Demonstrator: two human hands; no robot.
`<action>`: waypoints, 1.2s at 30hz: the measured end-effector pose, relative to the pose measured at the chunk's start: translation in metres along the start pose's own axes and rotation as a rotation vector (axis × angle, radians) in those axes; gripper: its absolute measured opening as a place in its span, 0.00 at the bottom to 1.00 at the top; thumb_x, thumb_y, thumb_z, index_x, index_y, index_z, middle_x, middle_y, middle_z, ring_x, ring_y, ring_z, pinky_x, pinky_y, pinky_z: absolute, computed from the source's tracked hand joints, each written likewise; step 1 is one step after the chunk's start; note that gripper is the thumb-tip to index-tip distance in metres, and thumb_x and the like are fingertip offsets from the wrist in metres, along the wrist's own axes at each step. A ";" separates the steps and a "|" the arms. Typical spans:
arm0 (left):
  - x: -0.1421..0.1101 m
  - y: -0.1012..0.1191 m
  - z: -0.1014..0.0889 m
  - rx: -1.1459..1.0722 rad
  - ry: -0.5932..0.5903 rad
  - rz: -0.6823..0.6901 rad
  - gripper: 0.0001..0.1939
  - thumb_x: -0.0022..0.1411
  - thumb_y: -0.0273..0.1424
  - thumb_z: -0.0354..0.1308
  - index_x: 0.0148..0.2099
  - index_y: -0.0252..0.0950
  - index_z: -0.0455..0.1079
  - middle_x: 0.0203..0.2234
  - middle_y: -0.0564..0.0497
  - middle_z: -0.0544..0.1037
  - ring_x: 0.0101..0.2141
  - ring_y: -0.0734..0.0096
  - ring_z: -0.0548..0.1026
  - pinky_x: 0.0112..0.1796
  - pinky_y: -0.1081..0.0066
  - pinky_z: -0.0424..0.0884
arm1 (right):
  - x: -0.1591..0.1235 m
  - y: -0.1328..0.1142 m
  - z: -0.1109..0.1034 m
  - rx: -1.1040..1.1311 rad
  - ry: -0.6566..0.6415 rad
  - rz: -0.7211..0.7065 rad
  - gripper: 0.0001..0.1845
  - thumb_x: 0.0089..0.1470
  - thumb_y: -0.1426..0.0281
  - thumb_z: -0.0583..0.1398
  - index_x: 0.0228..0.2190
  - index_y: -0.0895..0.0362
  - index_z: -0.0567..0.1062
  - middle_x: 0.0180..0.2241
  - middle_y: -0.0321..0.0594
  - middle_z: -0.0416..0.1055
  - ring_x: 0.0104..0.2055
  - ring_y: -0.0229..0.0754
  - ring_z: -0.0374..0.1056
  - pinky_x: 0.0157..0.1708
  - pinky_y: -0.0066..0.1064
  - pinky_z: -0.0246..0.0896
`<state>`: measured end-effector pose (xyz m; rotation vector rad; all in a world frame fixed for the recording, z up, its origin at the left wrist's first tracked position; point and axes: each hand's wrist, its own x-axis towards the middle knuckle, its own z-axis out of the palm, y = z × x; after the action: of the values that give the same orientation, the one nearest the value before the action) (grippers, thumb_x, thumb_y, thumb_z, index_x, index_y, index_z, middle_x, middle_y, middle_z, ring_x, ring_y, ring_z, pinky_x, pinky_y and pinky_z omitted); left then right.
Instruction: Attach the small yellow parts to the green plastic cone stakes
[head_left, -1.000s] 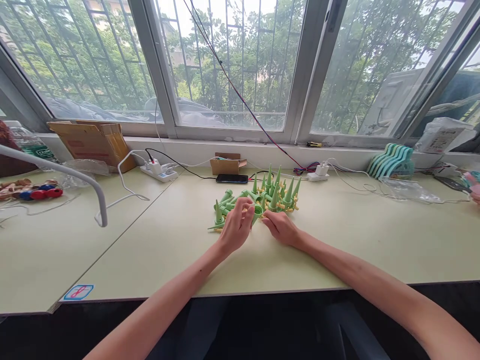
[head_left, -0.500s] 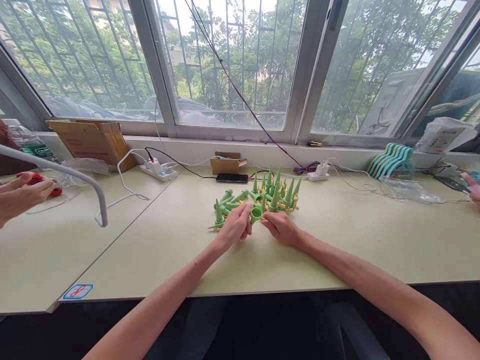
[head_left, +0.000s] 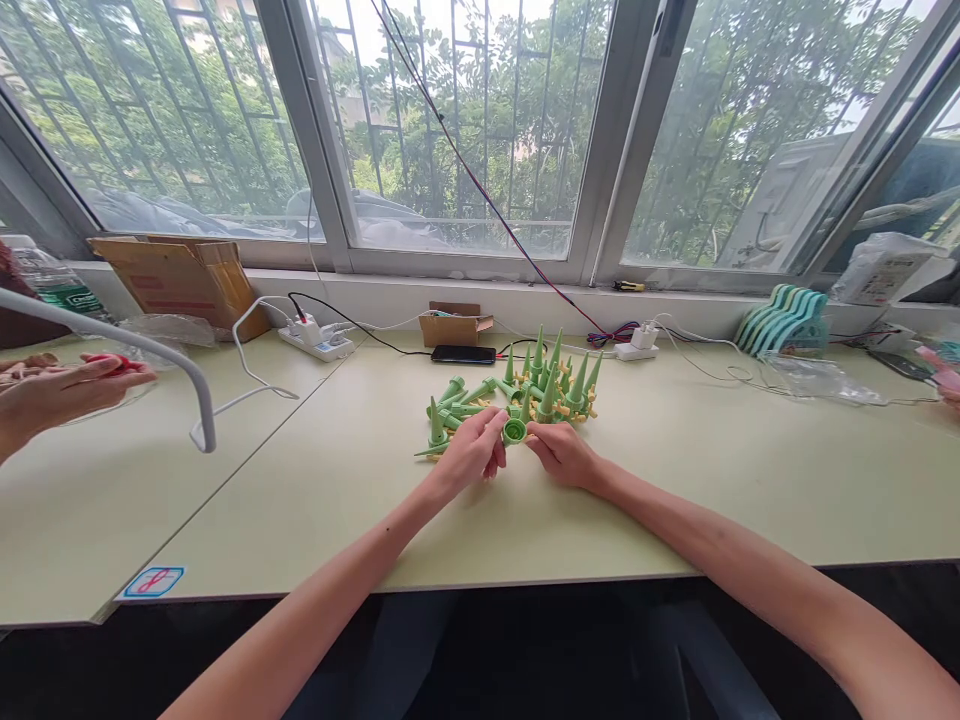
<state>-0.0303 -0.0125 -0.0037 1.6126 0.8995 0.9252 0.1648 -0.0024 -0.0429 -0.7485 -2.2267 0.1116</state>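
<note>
Between my hands is a green plastic watering spike [head_left: 514, 431], its round hollow end turned toward me. My left hand [head_left: 474, 445] is closed around its left side. On the opposite side, the thumb and fingers of my right hand [head_left: 561, 452] are pinched together against the spike; the exact spot they grip is partly hidden. Just beyond my hands is a cluster of green watering spikes [head_left: 550, 390] with small yellow valves, several standing point up. More watering spikes [head_left: 455, 391] lie on their sides behind my left hand.
A black phone [head_left: 463, 355] lies before a small cardboard box [head_left: 454, 326]. Power strips [head_left: 319, 344] with cables sit along the window sill. Teal hangers [head_left: 784, 322] stand at right. A grey curved bar [head_left: 196, 385] and another person's hand [head_left: 71, 395] with something red are at left.
The watering spike in my hands has turned slightly, its open end facing me more. My hands have barely shifted. The other person's hand at left has moved right.
</note>
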 end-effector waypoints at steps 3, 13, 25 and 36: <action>-0.001 0.003 0.000 -0.014 -0.020 -0.005 0.18 0.66 0.46 0.47 0.36 0.35 0.62 0.16 0.56 0.70 0.13 0.78 0.67 0.14 0.78 0.59 | 0.001 -0.001 -0.001 0.008 -0.007 0.003 0.18 0.67 0.65 0.45 0.26 0.55 0.59 0.20 0.30 0.53 0.20 0.34 0.47 0.22 0.27 0.46; -0.002 0.003 0.001 0.004 -0.044 0.014 0.18 0.66 0.47 0.47 0.38 0.36 0.62 0.18 0.56 0.70 0.14 0.78 0.67 0.15 0.78 0.61 | 0.000 -0.001 -0.003 0.092 -0.022 0.029 0.20 0.68 0.62 0.43 0.24 0.55 0.56 0.20 0.30 0.51 0.21 0.33 0.47 0.23 0.27 0.47; -0.004 -0.001 0.000 0.042 -0.084 0.055 0.17 0.66 0.46 0.48 0.44 0.37 0.62 0.20 0.58 0.68 0.15 0.79 0.66 0.16 0.78 0.61 | 0.000 -0.001 -0.003 0.205 -0.042 0.065 0.23 0.68 0.59 0.41 0.24 0.55 0.56 0.20 0.31 0.52 0.21 0.34 0.47 0.24 0.27 0.46; -0.007 -0.004 0.000 0.184 -0.081 0.181 0.15 0.67 0.43 0.48 0.48 0.39 0.61 0.31 0.55 0.67 0.18 0.83 0.66 0.19 0.78 0.63 | 0.000 0.003 0.000 0.243 -0.014 0.071 0.22 0.68 0.60 0.43 0.23 0.55 0.55 0.21 0.30 0.49 0.22 0.33 0.44 0.23 0.27 0.44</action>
<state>-0.0332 -0.0182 -0.0082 1.9006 0.8119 0.9147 0.1664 0.0000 -0.0439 -0.6935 -2.1510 0.4157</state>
